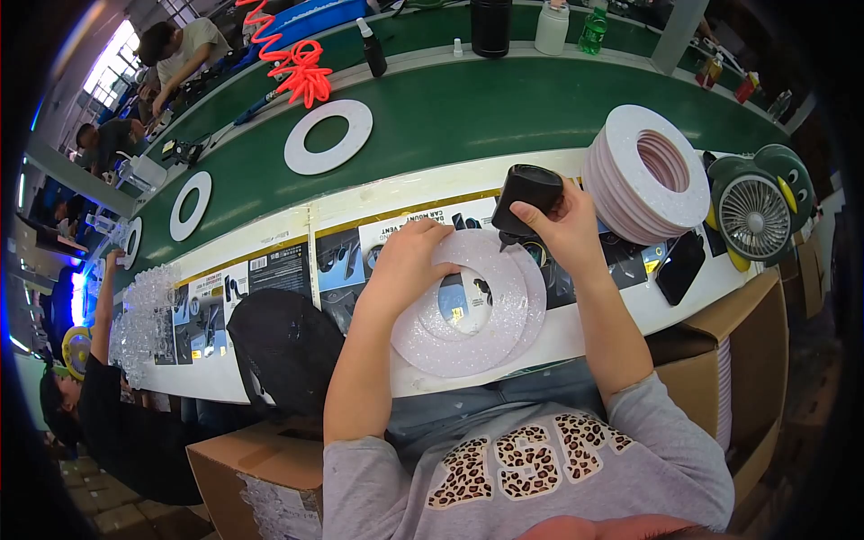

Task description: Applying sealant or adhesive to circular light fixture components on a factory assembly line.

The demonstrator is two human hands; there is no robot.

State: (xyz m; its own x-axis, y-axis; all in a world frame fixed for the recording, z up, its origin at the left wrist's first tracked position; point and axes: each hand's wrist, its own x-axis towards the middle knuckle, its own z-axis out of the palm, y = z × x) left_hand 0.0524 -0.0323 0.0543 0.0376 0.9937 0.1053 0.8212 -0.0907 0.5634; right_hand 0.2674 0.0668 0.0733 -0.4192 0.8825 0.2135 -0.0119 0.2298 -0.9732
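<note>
Left hand (407, 270)'s pinching the glittery white ring (498, 335) by the surface (211, 373)'s near edge, probably to steady it; right hand (569, 227)'s clutching a black bottle (526, 196) nozzle-down, guessing for aim.

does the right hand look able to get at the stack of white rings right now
Probably yes for reach: the stack of white rings stands just right of the right hand, nothing visibly between. But its fingers grip a black bottle, likely hindering a grasp.
</note>
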